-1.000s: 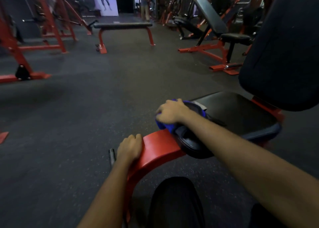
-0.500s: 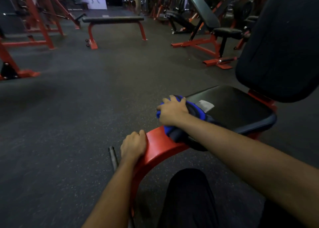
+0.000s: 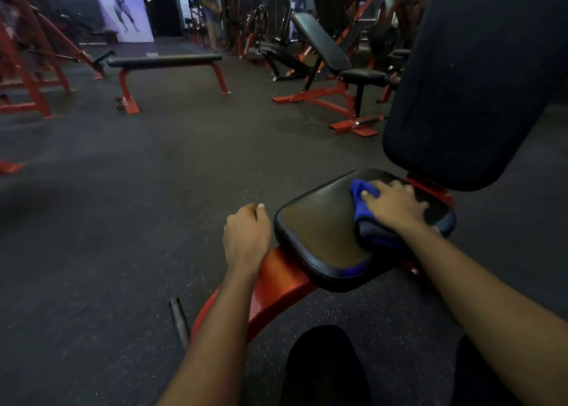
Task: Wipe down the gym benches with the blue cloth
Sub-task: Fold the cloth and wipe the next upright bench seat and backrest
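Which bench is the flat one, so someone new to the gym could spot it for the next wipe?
Look across the dark rubber floor toward the lit wall poster at the far left. In front of it stands the flat bench, a long black pad on red legs. Unlike the incline bench to its right, its pad lies level with no raised backrest.

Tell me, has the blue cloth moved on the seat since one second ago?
Yes. The cloth, under the right hand, went from the front edge of the seat toward the backrest.
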A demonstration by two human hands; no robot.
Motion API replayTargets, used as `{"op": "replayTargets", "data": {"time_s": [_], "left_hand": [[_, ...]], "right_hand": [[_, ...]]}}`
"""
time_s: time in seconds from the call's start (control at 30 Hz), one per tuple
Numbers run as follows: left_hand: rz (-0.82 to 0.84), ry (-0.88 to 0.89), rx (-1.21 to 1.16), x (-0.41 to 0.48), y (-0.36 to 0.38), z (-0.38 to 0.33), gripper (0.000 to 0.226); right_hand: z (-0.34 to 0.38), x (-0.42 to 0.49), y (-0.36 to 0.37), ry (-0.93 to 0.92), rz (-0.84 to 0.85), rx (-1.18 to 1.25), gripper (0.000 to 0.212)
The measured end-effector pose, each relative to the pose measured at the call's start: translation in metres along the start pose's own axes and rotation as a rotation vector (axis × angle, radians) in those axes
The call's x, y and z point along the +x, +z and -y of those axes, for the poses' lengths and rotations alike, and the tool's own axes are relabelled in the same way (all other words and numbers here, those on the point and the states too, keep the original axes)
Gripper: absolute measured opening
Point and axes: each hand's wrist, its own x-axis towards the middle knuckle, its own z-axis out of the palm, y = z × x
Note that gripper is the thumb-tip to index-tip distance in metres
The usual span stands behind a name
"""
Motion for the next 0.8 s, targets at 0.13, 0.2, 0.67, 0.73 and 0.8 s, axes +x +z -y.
{"op": "replayTargets", "data": {"time_s": [0.13,0.2,0.67,0.73,0.8], "left_hand": [[0.186,0.174,-0.154,0.030,0.021,-0.063,0.052],[0.331,0.185,-0.098,0.036,0.038,-0.090,0.060],[0.474,0.416,-0.025,0.042,0.110,-0.249,0.037],[0.343,0.583,-0.213,0.052,0.093,-0.287,0.042],[0.190,0.739,-0.404,0.063,0.081,-0.339,0.046]], "right_hand": [[-0.003,-0.004,-0.014,0.014,-0.082,0.305,0.031],[-0.015,0.000,-0.022,0.073,-0.105,0.476,0.029],[-0.073,0.015,-0.135,0.000,-0.218,0.672,0.042],[-0.075,0.014,-0.181,-0.118,-0.398,0.625,0.040],[-0.080,0.018,-0.230,-0.277,-0.580,0.653,0.041]]}}
